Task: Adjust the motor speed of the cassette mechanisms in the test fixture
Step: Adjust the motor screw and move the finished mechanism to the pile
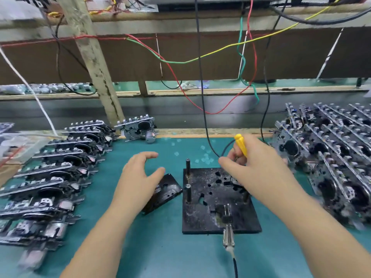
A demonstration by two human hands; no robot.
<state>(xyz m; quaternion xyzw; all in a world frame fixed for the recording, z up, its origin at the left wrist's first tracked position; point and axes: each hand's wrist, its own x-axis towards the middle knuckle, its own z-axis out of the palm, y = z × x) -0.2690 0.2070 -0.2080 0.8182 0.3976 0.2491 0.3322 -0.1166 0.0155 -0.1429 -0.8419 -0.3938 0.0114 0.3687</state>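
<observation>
A black test fixture plate [200, 213] with two upright pins lies on the green mat in the middle, and no mechanism sits on it. My right hand [259, 169] hovers over its far right corner and grips a yellow-handled screwdriver [241, 144]; a black wire loops past its fingers. My left hand [138, 175] is spread open, fingers relaxed, just above a black cassette [168, 189] that lies left of the plate. Rows of cassette mechanisms [60, 177] stand on the left, and a further stack of mechanisms [331, 153] fills the right.
A probe clip [227, 235] with a black cable reaches onto the plate's near edge. A single mechanism [140, 128] leans at the back by a wooden post. Red, green, yellow and black wires hang over the bench. Small clear scraps [204, 159] litter the mat behind the plate.
</observation>
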